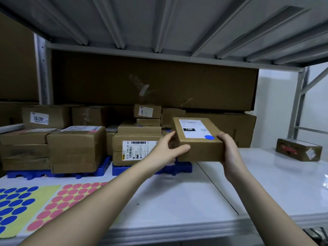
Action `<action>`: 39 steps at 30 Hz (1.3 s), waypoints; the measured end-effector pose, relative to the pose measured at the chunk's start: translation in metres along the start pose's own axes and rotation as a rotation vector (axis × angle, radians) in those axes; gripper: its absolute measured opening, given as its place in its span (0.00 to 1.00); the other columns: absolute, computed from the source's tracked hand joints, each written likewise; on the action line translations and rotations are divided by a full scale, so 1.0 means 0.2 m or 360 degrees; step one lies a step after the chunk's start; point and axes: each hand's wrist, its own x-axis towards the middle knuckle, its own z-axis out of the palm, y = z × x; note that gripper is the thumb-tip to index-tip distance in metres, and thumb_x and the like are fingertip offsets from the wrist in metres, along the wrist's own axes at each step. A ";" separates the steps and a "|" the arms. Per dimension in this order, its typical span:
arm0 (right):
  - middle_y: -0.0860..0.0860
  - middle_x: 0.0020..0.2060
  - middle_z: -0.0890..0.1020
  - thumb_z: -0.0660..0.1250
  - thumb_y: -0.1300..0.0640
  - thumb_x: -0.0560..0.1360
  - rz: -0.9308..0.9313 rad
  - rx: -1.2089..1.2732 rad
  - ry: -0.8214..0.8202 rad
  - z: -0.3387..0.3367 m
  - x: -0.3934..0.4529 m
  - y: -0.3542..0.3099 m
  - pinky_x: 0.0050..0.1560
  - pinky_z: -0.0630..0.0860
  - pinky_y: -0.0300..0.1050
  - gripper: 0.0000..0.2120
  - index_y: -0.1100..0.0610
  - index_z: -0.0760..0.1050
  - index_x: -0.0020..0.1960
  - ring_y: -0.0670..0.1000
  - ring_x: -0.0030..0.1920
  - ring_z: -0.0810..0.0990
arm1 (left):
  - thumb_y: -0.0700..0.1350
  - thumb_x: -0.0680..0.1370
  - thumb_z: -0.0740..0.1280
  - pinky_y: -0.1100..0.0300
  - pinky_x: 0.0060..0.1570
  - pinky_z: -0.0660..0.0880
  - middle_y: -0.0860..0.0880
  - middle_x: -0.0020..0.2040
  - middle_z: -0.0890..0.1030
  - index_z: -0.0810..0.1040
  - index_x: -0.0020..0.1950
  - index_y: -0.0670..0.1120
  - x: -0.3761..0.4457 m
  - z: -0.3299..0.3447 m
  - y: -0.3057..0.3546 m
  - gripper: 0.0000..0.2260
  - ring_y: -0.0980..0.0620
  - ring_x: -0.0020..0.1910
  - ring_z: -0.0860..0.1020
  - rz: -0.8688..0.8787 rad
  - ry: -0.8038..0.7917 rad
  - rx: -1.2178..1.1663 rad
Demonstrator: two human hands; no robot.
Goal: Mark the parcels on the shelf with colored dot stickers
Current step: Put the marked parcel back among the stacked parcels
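At centre frame, the left hand (167,150) and right hand (229,148) clasp a small cardboard parcel (198,139) by its ends, fingers wrapped around it, label up, blue dot sticker (209,137) showing, apparently for restacking. Stacked parcels (138,139) crowd the shelf (177,201) behind; blue sticker sheet (16,205) and pink sticker sheet (71,197) lie lower left.

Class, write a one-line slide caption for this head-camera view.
Both hands hold a blue-dotted parcel above the shelf.

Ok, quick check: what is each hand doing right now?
Left hand: closed on the left end of the small parcel, held above the shelf.
Right hand: closed on the parcel's right end, beside the blue dot sticker.
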 end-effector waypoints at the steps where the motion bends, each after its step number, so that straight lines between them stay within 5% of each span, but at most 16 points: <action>1: 0.49 0.60 0.79 0.63 0.38 0.65 -0.0048 0.0019 0.0024 0.01 0.03 -0.02 0.65 0.72 0.51 0.29 0.48 0.75 0.63 0.49 0.60 0.77 | 0.51 0.75 0.70 0.59 0.50 0.78 0.52 0.71 0.67 0.58 0.77 0.51 0.03 -0.01 0.02 0.34 0.52 0.66 0.70 0.0040 0.0024 0.0027; 6: 0.49 0.58 0.80 0.60 0.41 0.76 -0.0207 0.0018 -0.0042 0.11 0.18 -0.13 0.55 0.75 0.45 0.20 0.49 0.75 0.64 0.48 0.57 0.78 | 0.53 0.74 0.71 0.56 0.55 0.77 0.49 0.73 0.65 0.58 0.77 0.52 0.19 -0.08 0.12 0.35 0.50 0.67 0.70 0.0075 0.0156 0.0092; 10: 0.46 0.57 0.75 0.64 0.41 0.76 -0.0245 -0.0019 -0.0151 0.20 0.30 -0.17 0.46 0.71 0.39 0.26 0.50 0.65 0.70 0.42 0.53 0.75 | 0.52 0.75 0.70 0.54 0.57 0.76 0.51 0.67 0.71 0.64 0.73 0.49 0.31 -0.14 0.17 0.29 0.52 0.62 0.72 0.0113 0.0315 0.0024; 16: 0.53 0.60 0.74 0.68 0.40 0.73 -0.0237 -0.0035 -0.0246 0.34 0.47 -0.20 0.38 0.77 0.40 0.33 0.51 0.62 0.73 0.51 0.55 0.77 | 0.53 0.77 0.67 0.49 0.65 0.72 0.48 0.68 0.72 0.67 0.73 0.46 0.54 -0.23 0.21 0.26 0.49 0.65 0.72 0.0116 0.0435 0.0211; 20: 0.54 0.62 0.75 0.70 0.37 0.71 -0.0195 0.0052 -0.0208 0.44 0.64 -0.20 0.59 0.76 0.51 0.37 0.54 0.64 0.72 0.54 0.59 0.77 | 0.49 0.79 0.65 0.51 0.64 0.72 0.47 0.67 0.73 0.67 0.73 0.45 0.68 -0.28 0.21 0.23 0.47 0.65 0.72 0.0072 0.0473 0.0199; 28: 0.51 0.64 0.71 0.68 0.40 0.74 -0.0249 0.0022 -0.0063 0.55 0.88 -0.13 0.62 0.69 0.46 0.41 0.57 0.55 0.77 0.52 0.59 0.72 | 0.42 0.79 0.61 0.52 0.62 0.74 0.48 0.61 0.76 0.64 0.73 0.45 0.85 -0.31 0.13 0.22 0.52 0.53 0.76 0.0009 0.0408 0.0274; 32: 0.54 0.70 0.69 0.67 0.39 0.74 -0.0215 0.0019 -0.0065 0.57 0.95 -0.11 0.62 0.67 0.45 0.41 0.56 0.54 0.78 0.55 0.67 0.70 | 0.40 0.80 0.61 0.59 0.64 0.67 0.46 0.71 0.69 0.60 0.76 0.45 0.86 -0.31 0.09 0.25 0.47 0.69 0.69 0.0229 0.0421 0.0561; 36: 0.54 0.72 0.67 0.65 0.39 0.75 -0.0204 -0.0012 -0.0062 0.60 1.00 -0.10 0.58 0.65 0.45 0.40 0.56 0.53 0.78 0.56 0.70 0.68 | 0.45 0.77 0.63 0.51 0.61 0.67 0.46 0.68 0.71 0.62 0.75 0.48 0.82 -0.38 0.00 0.26 0.46 0.65 0.71 0.0564 0.0856 0.1797; 39: 0.54 0.73 0.66 0.64 0.37 0.75 -0.0197 -0.0095 -0.0079 0.62 1.03 -0.09 0.67 0.66 0.50 0.41 0.55 0.53 0.78 0.57 0.71 0.67 | 0.48 0.73 0.64 0.48 0.63 0.64 0.45 0.66 0.72 0.68 0.70 0.48 0.82 -0.43 -0.05 0.25 0.45 0.63 0.72 0.0564 0.1021 0.2126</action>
